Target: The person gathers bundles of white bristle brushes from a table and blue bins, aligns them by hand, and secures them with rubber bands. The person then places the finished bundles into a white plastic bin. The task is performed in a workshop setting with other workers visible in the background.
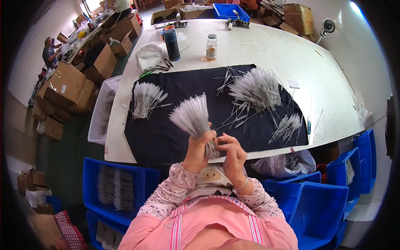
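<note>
A thick bundle of straw brushes (192,114) is gripped in my left hand (198,151), white bristles fanned upward and looped wire ends pointing down. My right hand (233,156) is bent in against the lower right side of the bundle, its fingertips closed at the wire stems; the exact pinch is partly hidden. Under the bundle lies a dark cloth (162,133). On it rest a large heap of straw brushes (258,89) at the right, a smaller pile (146,99) at the left, and a small group (286,127) near the right edge.
A dark flask (171,45), glass jar (211,48), scissors (166,64) and white cloth bag (148,56) stand or lie on the white table (266,46). Blue bins (318,210) flank me, some with brushes. Cardboard boxes (68,85) and a person (50,53) are far left.
</note>
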Demonstrator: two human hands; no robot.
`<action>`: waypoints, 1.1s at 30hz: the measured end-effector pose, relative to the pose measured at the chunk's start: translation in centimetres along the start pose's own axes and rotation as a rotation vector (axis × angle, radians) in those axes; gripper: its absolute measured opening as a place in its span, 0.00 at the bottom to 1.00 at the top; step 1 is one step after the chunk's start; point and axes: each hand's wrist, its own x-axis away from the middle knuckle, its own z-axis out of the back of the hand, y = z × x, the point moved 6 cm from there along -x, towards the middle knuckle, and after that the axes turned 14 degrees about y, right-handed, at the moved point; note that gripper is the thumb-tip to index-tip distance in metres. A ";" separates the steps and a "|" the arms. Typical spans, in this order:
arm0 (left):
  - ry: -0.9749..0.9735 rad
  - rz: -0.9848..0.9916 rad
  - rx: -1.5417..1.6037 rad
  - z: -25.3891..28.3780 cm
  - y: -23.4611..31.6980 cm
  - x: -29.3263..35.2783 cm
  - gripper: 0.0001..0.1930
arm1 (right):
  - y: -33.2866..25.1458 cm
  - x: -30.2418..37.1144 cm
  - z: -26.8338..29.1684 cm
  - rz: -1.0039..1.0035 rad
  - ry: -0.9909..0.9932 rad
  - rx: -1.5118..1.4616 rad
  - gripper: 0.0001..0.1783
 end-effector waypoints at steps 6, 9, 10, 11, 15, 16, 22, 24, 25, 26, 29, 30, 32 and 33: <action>-0.009 -0.539 -0.370 0.7 -0.2 -1.2 0.16 | 5.4 1.4 -3.4 -1.011 0.226 -0.768 0.34; -0.126 -0.449 -0.278 -1.1 -1.6 0.3 0.10 | 7.4 1.7 -2.9 -1.081 0.373 -0.730 0.33; -0.088 -0.477 -0.296 -0.5 -2.0 0.5 0.10 | 8.1 1.8 -2.9 -1.026 0.323 -0.647 0.31; -0.049 -0.504 -0.314 0.0 -2.3 0.0 0.10 | 8.7 1.5 -3.2 -0.972 0.271 -0.564 0.29; 0.067 -0.624 -0.511 1.6 -2.7 -0.1 0.13 | 7.4 2.0 -3.2 -0.757 0.278 -0.437 0.22; 0.078 -0.655 -0.560 1.6 -2.6 -0.3 0.13 | 8.0 2.4 -3.6 -0.858 0.296 -0.538 0.22; 0.137 -0.786 -0.737 2.9 -1.1 -0.7 0.16 | 8.9 4.7 -5.6 -1.127 0.316 -0.723 0.25; 0.100 -0.726 -0.707 3.8 -1.1 -0.9 0.16 | 8.5 4.8 -5.7 -1.117 0.284 -0.634 0.26; 0.086 -0.700 -0.690 4.2 -0.9 -0.8 0.17 | 8.4 4.9 -5.8 -1.112 0.262 -0.590 0.27; 0.101 -0.556 -0.652 4.8 -1.3 -0.7 0.16 | 8.5 5.0 -5.8 -1.091 0.209 -0.582 0.27; 0.107 -0.365 -0.492 5.4 -1.0 -0.3 0.19 | 8.0 3.2 -3.8 -0.667 0.110 -0.128 0.24; 0.059 -0.458 -0.572 4.6 -0.4 0.1 0.23 | 8.4 2.6 -3.3 -0.579 0.133 -0.229 0.21; 0.075 -0.599 -0.698 6.3 -1.8 -1.1 0.28 | 7.6 1.7 -4.1 -0.682 0.097 -0.312 0.22; 0.149 -0.553 -0.753 6.8 -2.2 -1.0 0.33 | 8.8 2.1 -3.7 -0.660 0.042 -0.289 0.23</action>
